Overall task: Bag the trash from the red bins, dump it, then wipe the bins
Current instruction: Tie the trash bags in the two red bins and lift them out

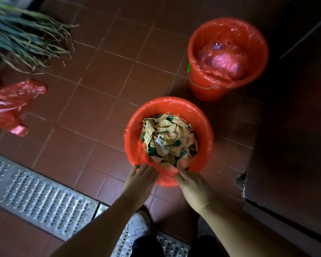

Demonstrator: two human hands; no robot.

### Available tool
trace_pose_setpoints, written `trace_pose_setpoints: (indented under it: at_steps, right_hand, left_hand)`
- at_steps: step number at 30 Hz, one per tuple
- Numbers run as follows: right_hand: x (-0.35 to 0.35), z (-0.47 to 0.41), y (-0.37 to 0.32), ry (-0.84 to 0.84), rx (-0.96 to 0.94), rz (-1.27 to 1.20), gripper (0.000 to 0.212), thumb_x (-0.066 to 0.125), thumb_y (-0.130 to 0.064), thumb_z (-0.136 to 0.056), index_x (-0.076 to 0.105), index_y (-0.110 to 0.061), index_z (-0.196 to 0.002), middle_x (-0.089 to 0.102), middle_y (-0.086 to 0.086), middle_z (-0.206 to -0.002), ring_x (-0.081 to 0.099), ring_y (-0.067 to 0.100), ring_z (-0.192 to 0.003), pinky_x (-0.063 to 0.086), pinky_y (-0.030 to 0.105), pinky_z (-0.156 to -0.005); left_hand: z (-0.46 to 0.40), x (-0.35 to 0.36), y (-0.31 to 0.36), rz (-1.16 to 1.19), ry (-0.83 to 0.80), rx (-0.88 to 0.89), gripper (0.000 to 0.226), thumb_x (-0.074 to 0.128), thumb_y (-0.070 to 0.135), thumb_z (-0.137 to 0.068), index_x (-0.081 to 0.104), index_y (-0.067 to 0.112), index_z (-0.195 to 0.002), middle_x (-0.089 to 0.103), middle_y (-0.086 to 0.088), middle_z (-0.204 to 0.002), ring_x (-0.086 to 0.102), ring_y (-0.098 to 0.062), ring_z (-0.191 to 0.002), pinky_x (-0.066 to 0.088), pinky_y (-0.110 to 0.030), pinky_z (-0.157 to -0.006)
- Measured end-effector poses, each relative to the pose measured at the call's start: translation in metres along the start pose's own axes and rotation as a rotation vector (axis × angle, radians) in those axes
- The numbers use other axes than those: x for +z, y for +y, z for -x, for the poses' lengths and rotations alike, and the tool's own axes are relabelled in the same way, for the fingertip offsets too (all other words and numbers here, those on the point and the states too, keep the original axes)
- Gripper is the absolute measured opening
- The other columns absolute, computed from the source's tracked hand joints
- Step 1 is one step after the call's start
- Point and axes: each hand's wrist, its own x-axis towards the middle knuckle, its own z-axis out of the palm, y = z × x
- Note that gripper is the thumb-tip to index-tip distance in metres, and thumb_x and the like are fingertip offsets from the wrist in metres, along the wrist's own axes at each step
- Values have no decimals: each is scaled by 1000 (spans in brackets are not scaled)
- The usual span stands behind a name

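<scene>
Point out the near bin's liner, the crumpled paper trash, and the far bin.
near bin's liner (167, 179): head view, loose edge pinched by both hands.
crumpled paper trash (169, 138): head view, pile's middle.
far bin (198, 86): head view, outer wall.

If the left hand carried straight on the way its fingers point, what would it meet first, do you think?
Probably the red liner it already touches at the near bin's rim, then the crumpled paper; depth is uncertain.

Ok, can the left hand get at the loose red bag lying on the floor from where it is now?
Probably not without letting go: the left hand grips the near bin's liner, and the loose red bag lies well off to the left across bare tiles.
</scene>
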Motion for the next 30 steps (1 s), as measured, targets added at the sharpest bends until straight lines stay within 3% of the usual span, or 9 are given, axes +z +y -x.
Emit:
trace_pose_setpoints:
  at_steps: [2,4,7,10,14,17,20,24,30]
  right_hand:
    - [-5,-11,-1,-90,70,-55,21,67,2,-60,70,-13,-76,65,4,-74,62,25,-56,49,32,-49]
    - [-5,-19,4,-208,127,-136,26,69,1,-70,71,-12,-92,67,5,-85,66,28,-70,52,36,-59]
    - [-2,-23,16,-107,328,-252,22,65,-11,-81,69,-16,-102,67,2,-93,65,24,-78,52,35,-63]
    - [4,-22,36,21,630,-213,30,73,-14,-83,68,-11,-113,67,10,-100,65,30,-83,54,38,-65]
    - [12,-23,63,-51,926,-275,41,66,-24,-95,56,-6,-130,57,16,-124,60,33,-109,54,41,-84]
    - [19,-27,71,18,1008,-384,30,64,-22,-97,61,-2,-119,62,17,-117,65,33,-103,51,36,-82]
    - [25,-33,75,87,1063,-434,23,61,-18,-99,66,2,-108,67,19,-109,66,32,-99,52,39,-85]
    - [28,-38,76,171,1103,-415,17,57,-6,-98,68,6,-100,68,23,-103,66,32,-94,47,34,-80]
    - [18,-41,76,243,987,-401,11,59,1,-91,69,6,-92,69,25,-92,68,37,-83,50,36,-69]
  left_hand:
    - [-6,-4,-4,-16,-4,-6,36,49,7,-72,72,15,-97,69,-2,-96,66,-27,-86,55,-38,-79]
    - [-13,-4,-5,-20,-20,-49,38,64,5,-64,72,16,-100,69,-2,-99,65,-28,-89,54,-40,-81]
    - [-24,1,-2,-15,-49,-105,49,77,9,-57,71,18,-104,69,-1,-101,64,-29,-92,53,-43,-83]
    - [-30,11,3,-7,31,-85,46,76,10,-62,70,20,-106,67,1,-102,61,-29,-93,50,-43,-84]
    - [-33,25,3,12,155,-27,44,72,14,-78,67,18,-121,67,-1,-114,61,-29,-105,46,-44,-94]
    - [-33,32,3,26,198,6,43,72,19,-85,65,18,-128,66,-2,-121,60,-29,-111,44,-47,-100]
    - [-33,36,2,35,220,24,36,66,26,-93,64,19,-128,66,-3,-123,59,-30,-115,42,-49,-102]
    - [-35,36,2,38,235,41,34,62,29,-95,64,18,-127,65,-4,-123,59,-30,-114,42,-50,-103]
    - [-38,34,-1,28,232,56,33,62,30,-94,66,20,-125,66,-3,-123,60,-29,-115,42,-49,-104]
